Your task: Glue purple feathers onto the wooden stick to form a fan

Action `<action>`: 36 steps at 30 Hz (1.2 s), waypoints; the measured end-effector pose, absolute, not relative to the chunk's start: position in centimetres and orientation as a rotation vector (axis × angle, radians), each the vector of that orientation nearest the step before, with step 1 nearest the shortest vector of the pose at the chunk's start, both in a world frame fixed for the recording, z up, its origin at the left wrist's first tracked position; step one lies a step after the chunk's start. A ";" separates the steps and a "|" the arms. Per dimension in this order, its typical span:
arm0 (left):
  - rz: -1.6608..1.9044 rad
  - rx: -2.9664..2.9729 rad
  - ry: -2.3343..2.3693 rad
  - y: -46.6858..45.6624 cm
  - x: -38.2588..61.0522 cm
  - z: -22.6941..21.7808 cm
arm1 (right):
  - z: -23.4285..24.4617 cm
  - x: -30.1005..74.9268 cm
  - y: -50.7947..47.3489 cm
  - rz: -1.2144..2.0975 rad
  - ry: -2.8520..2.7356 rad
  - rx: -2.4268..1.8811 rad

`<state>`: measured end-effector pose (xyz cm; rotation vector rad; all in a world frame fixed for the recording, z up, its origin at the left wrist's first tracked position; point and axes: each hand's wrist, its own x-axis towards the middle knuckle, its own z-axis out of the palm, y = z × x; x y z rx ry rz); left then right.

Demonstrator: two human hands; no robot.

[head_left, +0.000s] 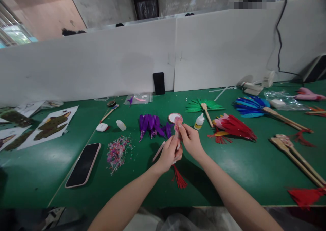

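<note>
I hold the pink-topped stick [178,120]: left hand [168,153] clasped round its handle [176,134], right hand [191,141] pinching the top just above the left fingers; contact is blurred. Step, I judge: pressing its coating. Next move calls for a steady handle.

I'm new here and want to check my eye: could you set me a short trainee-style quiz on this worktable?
1. Multiple choice: which lies nearest the phone lying flat?
A) the pile of multicoloured chips
B) the blue feather fan
C) the pile of red feathers

2. True or false: a black phone stands upright against the white partition.

3. Short answer: which hand grips the pink-topped piece nearer its top, left or right?

Key: 1. A. 2. True. 3. The right hand.
</note>
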<state>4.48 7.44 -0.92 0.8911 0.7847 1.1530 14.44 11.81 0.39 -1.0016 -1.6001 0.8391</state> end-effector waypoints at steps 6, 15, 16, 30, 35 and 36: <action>1.169 0.911 0.834 7.5 4.4 -0.7 | 0.2 14.5 12.1 0.926 -1.594 -0.994; 1.186 1.093 1.070 7.2 4.5 -0.3 | 0.6 14.5 11.8 0.853 -1.629 -1.065; 1.186 1.111 1.093 7.2 4.5 -0.4 | 0.7 14.5 11.8 0.827 -1.638 -1.078; 1.215 1.074 1.253 7.2 5.0 -0.9 | 0.3 14.1 11.9 0.504 -1.780 -1.189; 1.228 1.056 1.262 7.1 4.9 -0.7 | 0.6 14.4 12.1 0.481 -1.862 -1.139; 1.227 1.053 1.258 7.1 4.9 -0.6 | 0.7 14.5 12.2 0.483 -1.871 -1.128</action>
